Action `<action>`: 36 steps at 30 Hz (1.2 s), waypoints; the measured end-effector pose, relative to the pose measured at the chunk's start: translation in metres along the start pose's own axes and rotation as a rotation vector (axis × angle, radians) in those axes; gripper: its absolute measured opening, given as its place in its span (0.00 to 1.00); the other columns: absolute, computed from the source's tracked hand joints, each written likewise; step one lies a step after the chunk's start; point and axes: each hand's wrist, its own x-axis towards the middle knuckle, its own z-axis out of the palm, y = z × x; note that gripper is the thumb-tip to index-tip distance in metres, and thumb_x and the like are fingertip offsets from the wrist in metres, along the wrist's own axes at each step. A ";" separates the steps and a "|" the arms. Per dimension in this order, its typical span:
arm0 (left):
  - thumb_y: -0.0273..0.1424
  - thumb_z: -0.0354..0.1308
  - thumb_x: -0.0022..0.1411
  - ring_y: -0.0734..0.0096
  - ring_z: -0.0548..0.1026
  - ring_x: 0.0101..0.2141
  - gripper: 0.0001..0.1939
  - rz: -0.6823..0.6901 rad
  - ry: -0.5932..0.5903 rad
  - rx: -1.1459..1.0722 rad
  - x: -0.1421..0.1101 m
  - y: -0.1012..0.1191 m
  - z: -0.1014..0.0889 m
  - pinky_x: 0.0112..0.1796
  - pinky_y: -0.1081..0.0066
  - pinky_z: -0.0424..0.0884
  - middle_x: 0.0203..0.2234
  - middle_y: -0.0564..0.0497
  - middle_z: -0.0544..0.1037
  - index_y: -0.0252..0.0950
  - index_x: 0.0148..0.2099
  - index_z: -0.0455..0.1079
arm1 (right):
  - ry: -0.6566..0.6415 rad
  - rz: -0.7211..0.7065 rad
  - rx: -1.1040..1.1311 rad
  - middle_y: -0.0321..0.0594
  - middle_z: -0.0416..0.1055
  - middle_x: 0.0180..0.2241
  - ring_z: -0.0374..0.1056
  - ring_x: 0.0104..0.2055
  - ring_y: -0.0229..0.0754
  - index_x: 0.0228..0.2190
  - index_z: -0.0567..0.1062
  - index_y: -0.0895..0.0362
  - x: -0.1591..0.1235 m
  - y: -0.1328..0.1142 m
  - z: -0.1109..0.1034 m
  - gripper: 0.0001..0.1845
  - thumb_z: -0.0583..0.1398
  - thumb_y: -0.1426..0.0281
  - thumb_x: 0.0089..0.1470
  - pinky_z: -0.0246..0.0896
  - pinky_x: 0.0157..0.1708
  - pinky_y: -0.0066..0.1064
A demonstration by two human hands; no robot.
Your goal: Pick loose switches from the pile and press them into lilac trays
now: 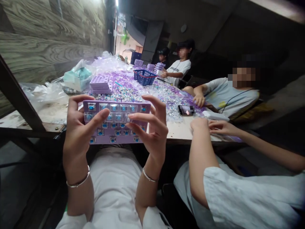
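I hold a purple plastic tray (116, 130) up in front of me, above my lap. Its square pockets hold small clear switches with blue centres. My left hand (78, 127) grips the tray's left edge, thumb lying across the upper rows. My right hand (152, 127) grips the right edge, its thumb pressing on a switch near the middle. Both wrists wear thin silver bangles.
A long table (181, 127) carries a heap of loose purple and clear switches (143, 90), a stack of purple trays (100, 83), a blue basket (144, 77), plastic bags and a phone (186, 110). A person's arms (202, 149) rest at the edge to my right; others sit further along.
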 end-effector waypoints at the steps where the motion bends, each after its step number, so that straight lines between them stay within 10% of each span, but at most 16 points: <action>1: 0.34 0.65 0.56 0.89 0.62 0.17 0.18 0.003 -0.001 0.015 0.000 0.000 0.000 0.17 0.78 0.55 0.22 0.63 0.66 0.37 0.46 0.64 | -0.012 0.007 0.034 0.33 0.64 0.53 0.61 0.59 0.46 0.37 0.77 0.45 0.000 0.001 0.001 0.10 0.66 0.72 0.53 0.59 0.59 0.49; 19: 0.35 0.63 0.57 0.86 0.63 0.18 0.17 0.048 0.035 0.144 -0.003 0.002 -0.004 0.17 0.73 0.56 0.25 0.61 0.66 0.43 0.47 0.65 | -0.046 0.054 0.092 0.38 0.66 0.49 0.65 0.54 0.42 0.38 0.78 0.49 0.000 -0.006 0.004 0.13 0.66 0.77 0.52 0.66 0.52 0.38; 26: 0.38 0.64 0.56 0.58 0.67 0.50 0.27 0.294 0.004 0.496 -0.011 0.009 -0.009 0.43 0.44 0.62 0.48 0.50 0.65 0.43 0.55 0.61 | -0.004 0.016 0.063 0.38 0.67 0.49 0.66 0.52 0.43 0.36 0.78 0.49 0.000 -0.009 0.010 0.11 0.66 0.75 0.52 0.67 0.50 0.39; 36: 0.41 0.66 0.53 0.58 0.68 0.50 0.29 0.248 -0.066 0.532 -0.015 0.013 -0.021 0.45 0.49 0.66 0.48 0.50 0.67 0.43 0.55 0.62 | -0.081 0.002 0.037 0.39 0.64 0.48 0.64 0.53 0.44 0.38 0.72 0.50 -0.002 -0.017 0.015 0.12 0.65 0.76 0.53 0.66 0.52 0.42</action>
